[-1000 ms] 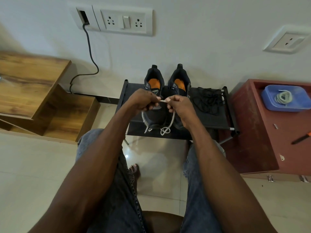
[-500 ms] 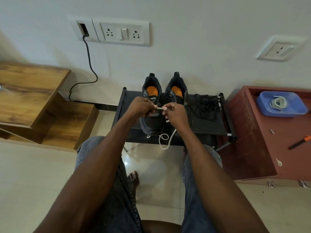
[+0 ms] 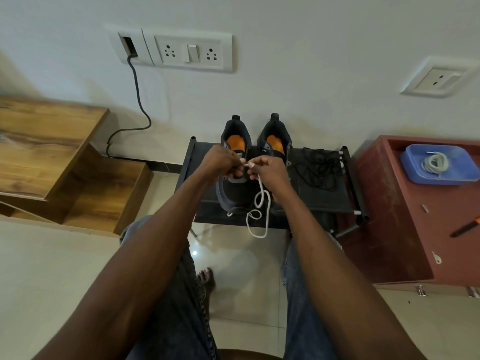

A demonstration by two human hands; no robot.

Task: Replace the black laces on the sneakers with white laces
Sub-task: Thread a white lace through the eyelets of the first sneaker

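Two dark sneakers with orange insoles stand side by side on a black rack (image 3: 324, 198), the left sneaker (image 3: 233, 188) and the right sneaker (image 3: 274, 141). My left hand (image 3: 220, 162) and my right hand (image 3: 270, 170) meet above the left sneaker, both pinching one white lace (image 3: 259, 201) near its tip. The rest of that lace hangs from my right hand in loose loops past the rack's front edge. A tangle of black laces (image 3: 315, 167) lies on the rack to the right of the sneakers. My hands hide the eyelets.
A red cabinet (image 3: 405, 229) on the right carries a blue tray (image 3: 413, 172) with a coiled white lace (image 3: 436, 163) and an orange-handled tool (image 3: 465, 226). Wooden shelves (image 3: 52, 157) stand at the left. A cable (image 3: 137, 100) hangs from the wall sockets. My knees sit below the rack.
The hanging white lace has dropped lower and swung rightwards, its loops now under my right hand. Both hands stay pinched together over the left sneaker.
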